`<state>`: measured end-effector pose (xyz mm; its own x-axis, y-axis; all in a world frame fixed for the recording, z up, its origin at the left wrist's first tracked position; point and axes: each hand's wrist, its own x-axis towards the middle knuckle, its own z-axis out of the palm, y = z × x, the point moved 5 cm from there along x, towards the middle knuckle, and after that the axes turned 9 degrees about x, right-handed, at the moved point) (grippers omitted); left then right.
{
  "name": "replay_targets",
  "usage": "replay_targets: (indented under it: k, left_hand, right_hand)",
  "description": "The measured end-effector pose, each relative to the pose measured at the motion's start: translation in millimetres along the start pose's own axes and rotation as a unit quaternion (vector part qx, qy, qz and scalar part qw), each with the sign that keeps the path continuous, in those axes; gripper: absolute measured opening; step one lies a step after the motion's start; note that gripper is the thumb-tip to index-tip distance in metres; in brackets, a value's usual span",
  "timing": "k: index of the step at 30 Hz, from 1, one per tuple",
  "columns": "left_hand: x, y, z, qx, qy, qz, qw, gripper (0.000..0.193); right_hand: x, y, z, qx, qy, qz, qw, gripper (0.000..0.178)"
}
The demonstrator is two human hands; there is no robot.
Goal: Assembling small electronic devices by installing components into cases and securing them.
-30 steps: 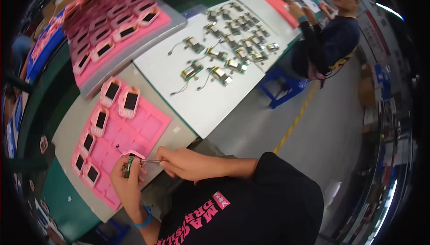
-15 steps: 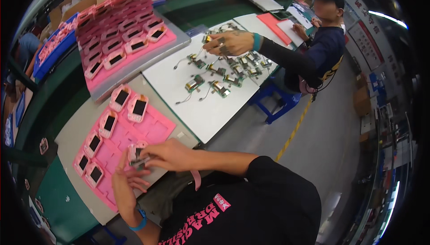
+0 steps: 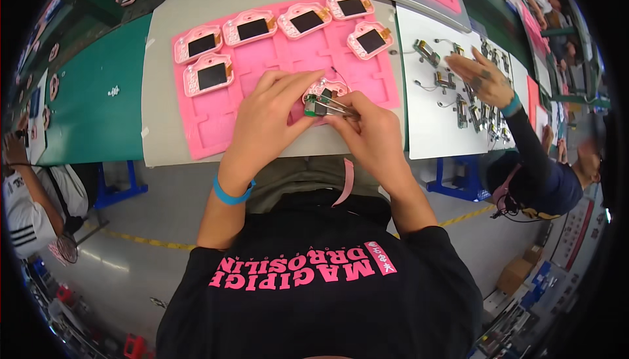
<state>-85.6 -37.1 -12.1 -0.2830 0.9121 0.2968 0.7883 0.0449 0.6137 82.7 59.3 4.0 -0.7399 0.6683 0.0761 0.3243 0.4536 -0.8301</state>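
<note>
Green bench top (image 3: pixel 92 97) carries a grey board on which a pink foam tray (image 3: pixel 288 57) lies. Six pink device shells with dark screens (image 3: pixel 249 29) sit along the tray's far pockets. Your left hand (image 3: pixel 265 119) pinches a small pink part (image 3: pixel 322 97) over the tray's near edge, fingers closed on it. Your right hand (image 3: pixel 373 129) grips metal tweezers (image 3: pixel 337 106), their tips touching the part. Farther right, a co-worker's hand (image 3: pixel 481 80) rests open over small components on a white sheet (image 3: pixel 426 123).
</note>
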Motion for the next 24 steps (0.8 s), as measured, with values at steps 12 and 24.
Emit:
replay_targets:
  k: [12,24]
  left_hand:
    - [-6.8,1.6,-0.2,0.003,0.036,0.013,0.999,0.06]
    - [-11.5,10.5,-31.3,-0.024,0.036,-0.008,0.999,0.059]
  right_hand:
    - [11.4,-16.7,-5.9,-0.094,-0.036,-0.009,0.995,0.022]
    - [10.9,38.5,-43.2,0.18,0.016,0.069,0.981,0.028]
